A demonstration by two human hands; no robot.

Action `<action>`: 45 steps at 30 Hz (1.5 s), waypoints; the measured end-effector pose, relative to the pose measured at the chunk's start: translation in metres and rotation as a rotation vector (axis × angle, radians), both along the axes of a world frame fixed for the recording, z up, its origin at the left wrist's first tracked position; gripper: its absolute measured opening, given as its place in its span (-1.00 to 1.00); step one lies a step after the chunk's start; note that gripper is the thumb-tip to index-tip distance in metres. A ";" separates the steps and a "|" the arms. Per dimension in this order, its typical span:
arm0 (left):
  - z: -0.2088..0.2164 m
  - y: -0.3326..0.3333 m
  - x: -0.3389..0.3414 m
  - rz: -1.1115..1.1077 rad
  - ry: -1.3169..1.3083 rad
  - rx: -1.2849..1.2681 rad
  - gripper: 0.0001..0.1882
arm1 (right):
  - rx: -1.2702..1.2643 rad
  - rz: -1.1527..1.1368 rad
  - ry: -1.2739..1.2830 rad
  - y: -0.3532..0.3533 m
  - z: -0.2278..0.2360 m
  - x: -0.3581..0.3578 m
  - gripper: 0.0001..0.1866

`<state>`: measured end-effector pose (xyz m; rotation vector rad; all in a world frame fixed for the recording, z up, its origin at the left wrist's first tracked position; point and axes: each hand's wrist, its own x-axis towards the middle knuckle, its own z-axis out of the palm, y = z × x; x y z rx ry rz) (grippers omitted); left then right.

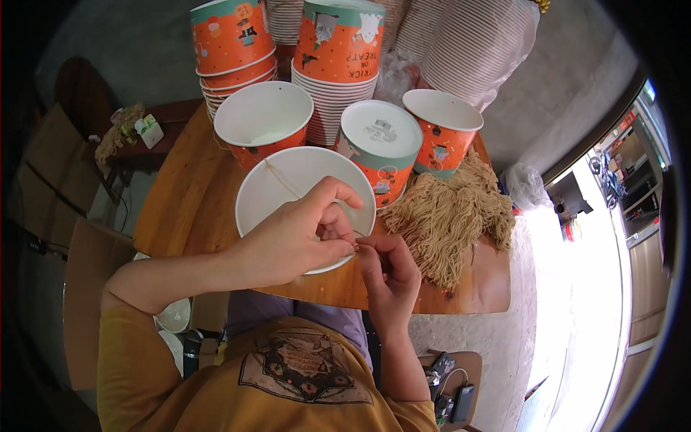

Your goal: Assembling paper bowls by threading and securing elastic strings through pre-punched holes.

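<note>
A white-lined paper bucket [259, 198] stands open side up at the near edge of the wooden table, in front of me. A thin tan string [282, 178] runs across its mouth from the far left rim toward my fingers. My left hand [306, 230] reaches over the bucket, its thumb and fingers pinching at the near right rim. There my right hand [391, 273] meets it, thumb and forefinger pressed together on the string's end. The fingertips cover most of that end, so how it passes the rim is hidden.
Beyond stand an open orange bucket [265, 111], an upturned bucket [381, 129], another open bucket [443, 111] and tall bucket stacks [335, 101]. A heap of tan strings [453, 216] lies on the table [180, 194] at right. A cardboard box [93, 302] sits lower left.
</note>
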<state>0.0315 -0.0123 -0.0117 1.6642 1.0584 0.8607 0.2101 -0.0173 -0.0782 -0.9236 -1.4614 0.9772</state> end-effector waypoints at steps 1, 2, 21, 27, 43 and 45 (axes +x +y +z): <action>0.001 0.000 0.000 0.000 0.001 -0.001 -0.61 | -0.001 0.000 0.001 0.000 0.001 -0.002 -0.93; 0.002 -0.001 0.000 -0.009 0.000 -0.035 -0.60 | -0.040 -0.002 0.068 0.001 0.003 -0.005 -0.92; 0.001 0.003 -0.002 -0.030 -0.112 -0.222 -0.60 | 0.429 -0.119 -0.427 0.003 0.016 0.010 -0.77; 0.003 0.003 -0.002 -0.045 -0.040 -0.140 -0.59 | 0.588 -0.080 -0.530 0.008 0.021 0.016 -0.76; -0.001 0.001 0.004 -0.047 0.079 -0.040 -0.62 | 0.202 -0.133 -0.140 0.009 -0.003 0.001 -0.84; 0.001 0.001 0.004 -0.038 0.113 -0.050 -0.64 | 0.061 -0.049 0.052 0.010 -0.008 0.002 -0.87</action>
